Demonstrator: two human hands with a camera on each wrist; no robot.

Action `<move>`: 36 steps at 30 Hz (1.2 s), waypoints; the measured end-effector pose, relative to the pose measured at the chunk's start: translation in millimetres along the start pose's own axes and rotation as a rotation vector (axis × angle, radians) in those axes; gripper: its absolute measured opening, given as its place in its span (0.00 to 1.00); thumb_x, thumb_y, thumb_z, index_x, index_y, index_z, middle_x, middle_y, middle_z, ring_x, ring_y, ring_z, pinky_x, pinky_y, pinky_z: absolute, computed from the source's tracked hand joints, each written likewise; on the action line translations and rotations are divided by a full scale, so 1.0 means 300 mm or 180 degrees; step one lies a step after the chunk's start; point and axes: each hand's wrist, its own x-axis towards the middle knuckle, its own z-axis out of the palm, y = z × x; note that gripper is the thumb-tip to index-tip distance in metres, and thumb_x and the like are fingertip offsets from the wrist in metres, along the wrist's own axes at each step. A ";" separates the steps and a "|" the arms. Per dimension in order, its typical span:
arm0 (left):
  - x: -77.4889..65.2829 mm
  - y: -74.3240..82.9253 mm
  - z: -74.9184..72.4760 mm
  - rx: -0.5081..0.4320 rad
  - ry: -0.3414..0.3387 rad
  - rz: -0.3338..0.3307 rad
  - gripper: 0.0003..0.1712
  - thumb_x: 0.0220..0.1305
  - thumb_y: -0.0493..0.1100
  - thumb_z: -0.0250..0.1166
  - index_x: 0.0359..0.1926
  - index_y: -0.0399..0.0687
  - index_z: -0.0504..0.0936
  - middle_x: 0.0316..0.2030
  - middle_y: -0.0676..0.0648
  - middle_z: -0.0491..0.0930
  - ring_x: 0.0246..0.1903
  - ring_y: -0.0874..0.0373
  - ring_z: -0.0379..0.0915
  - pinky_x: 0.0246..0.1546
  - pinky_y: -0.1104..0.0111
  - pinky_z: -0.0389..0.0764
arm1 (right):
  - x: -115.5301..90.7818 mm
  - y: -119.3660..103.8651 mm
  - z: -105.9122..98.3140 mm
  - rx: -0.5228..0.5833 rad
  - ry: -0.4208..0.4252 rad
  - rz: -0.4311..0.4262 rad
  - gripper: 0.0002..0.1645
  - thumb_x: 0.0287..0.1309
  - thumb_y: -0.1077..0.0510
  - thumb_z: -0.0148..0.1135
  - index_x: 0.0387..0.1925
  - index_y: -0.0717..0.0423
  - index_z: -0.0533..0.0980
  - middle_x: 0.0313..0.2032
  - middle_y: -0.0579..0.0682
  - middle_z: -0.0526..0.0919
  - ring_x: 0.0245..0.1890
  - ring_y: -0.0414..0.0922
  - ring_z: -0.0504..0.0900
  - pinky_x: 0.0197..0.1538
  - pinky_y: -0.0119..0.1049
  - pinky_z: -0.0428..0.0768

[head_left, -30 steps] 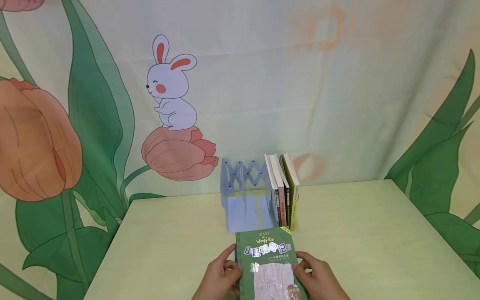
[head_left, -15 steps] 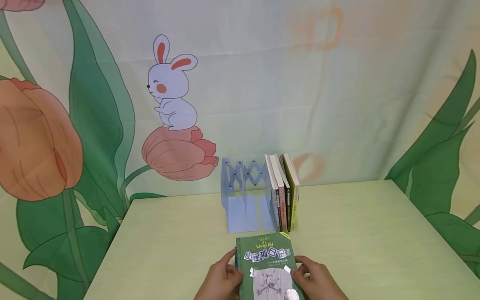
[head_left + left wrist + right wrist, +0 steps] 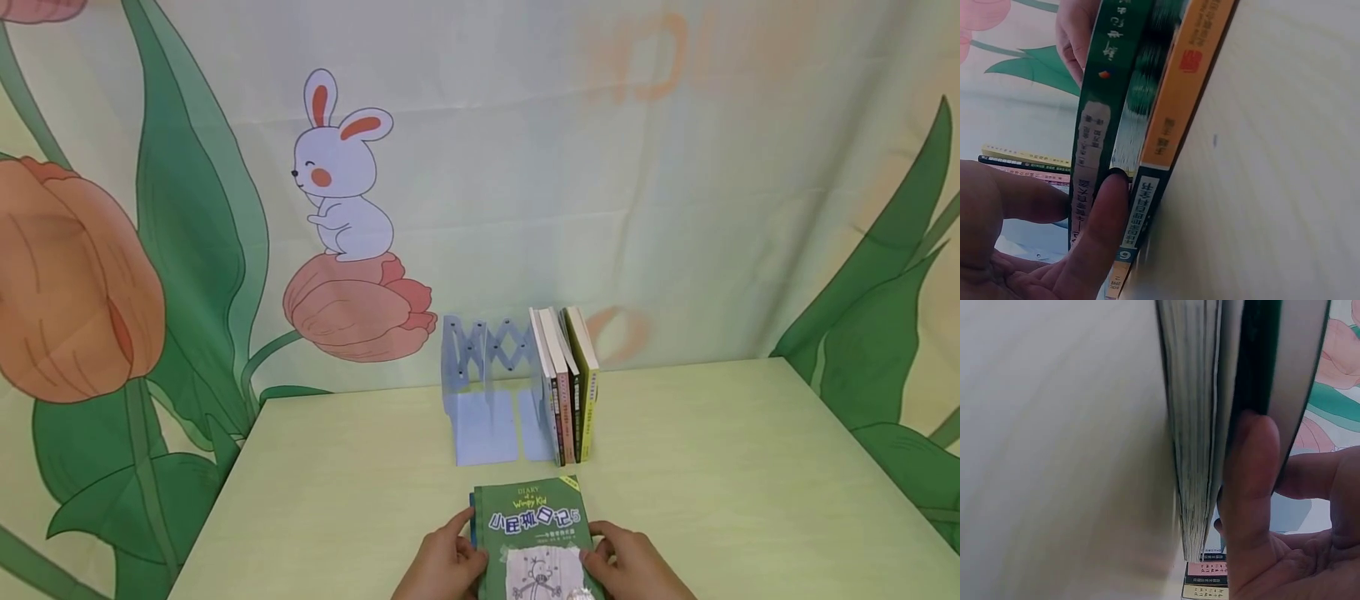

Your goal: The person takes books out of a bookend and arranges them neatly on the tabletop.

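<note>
A green Diary of a Wimpy Kid book [image 3: 532,521] lies cover up at the bottom of the head view. My left hand [image 3: 444,560] pinches its spine edge, and my right hand [image 3: 637,562] pinches the opposite edge. Beneath it is a thicker book with an orange and dark spine [image 3: 1182,81], its page edges [image 3: 1194,437] facing the right wrist camera. At each side a finger [image 3: 1094,237] reaches into the gap between the green book and this lower book. A blue edge shows left of the green book in the head view.
A light blue expandable bookend rack [image 3: 487,429] stands behind the hands, near the back of the pale green table [image 3: 712,467]. Several upright books [image 3: 570,392] fill its right end, spines facing me. A curtain [image 3: 487,192] printed with a rabbit and tulips hangs behind.
The green book has shifted down the head view, toward me, with both hands still gripping its edges. Glare on its cover has lessened. The rack and upright books stay put.
</note>
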 end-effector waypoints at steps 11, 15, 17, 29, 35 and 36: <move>-0.009 0.010 -0.009 0.0301 0.0003 0.0164 0.40 0.60 0.39 0.62 0.68 0.21 0.59 0.24 0.50 0.78 0.19 0.62 0.75 0.27 0.69 0.77 | 0.007 0.000 0.009 -0.0062 -0.0063 0.0158 0.32 0.64 0.52 0.61 0.58 0.76 0.70 0.27 0.46 0.80 0.25 0.41 0.74 0.30 0.31 0.70; -0.013 0.011 -0.009 0.0240 -0.0032 0.0167 0.40 0.60 0.39 0.62 0.68 0.22 0.59 0.22 0.50 0.77 0.16 0.61 0.75 0.25 0.70 0.76 | 0.008 0.004 0.010 -0.0080 -0.0082 0.0188 0.33 0.64 0.52 0.61 0.59 0.76 0.70 0.27 0.46 0.79 0.25 0.41 0.73 0.29 0.31 0.69; -0.014 0.011 -0.008 0.0244 -0.0039 0.0180 0.40 0.61 0.39 0.62 0.69 0.22 0.59 0.22 0.51 0.77 0.16 0.61 0.75 0.25 0.70 0.76 | 0.008 0.007 0.010 -0.0099 -0.0092 0.0195 0.33 0.64 0.52 0.61 0.59 0.76 0.70 0.27 0.46 0.78 0.25 0.41 0.73 0.29 0.30 0.69; -0.017 0.013 -0.012 0.0384 -0.0086 0.0100 0.40 0.62 0.43 0.63 0.68 0.22 0.61 0.20 0.53 0.77 0.15 0.61 0.75 0.32 0.67 0.79 | 0.002 0.000 0.011 -0.0112 -0.0067 0.0286 0.33 0.62 0.51 0.63 0.59 0.72 0.71 0.28 0.46 0.75 0.24 0.40 0.71 0.25 0.29 0.65; -0.016 0.009 -0.007 0.0462 -0.0056 0.0075 0.39 0.59 0.43 0.64 0.66 0.24 0.63 0.19 0.53 0.77 0.16 0.61 0.74 0.30 0.68 0.77 | 0.002 -0.008 0.009 -0.0189 -0.0041 0.0351 0.32 0.61 0.51 0.64 0.58 0.70 0.72 0.28 0.46 0.75 0.25 0.40 0.71 0.26 0.29 0.65; -0.015 0.008 -0.006 0.0481 -0.0047 0.0073 0.39 0.59 0.43 0.64 0.66 0.24 0.64 0.20 0.53 0.76 0.16 0.61 0.74 0.29 0.68 0.76 | 0.002 -0.008 0.008 -0.0199 -0.0041 0.0338 0.32 0.61 0.50 0.64 0.58 0.70 0.72 0.28 0.46 0.75 0.25 0.41 0.71 0.26 0.29 0.65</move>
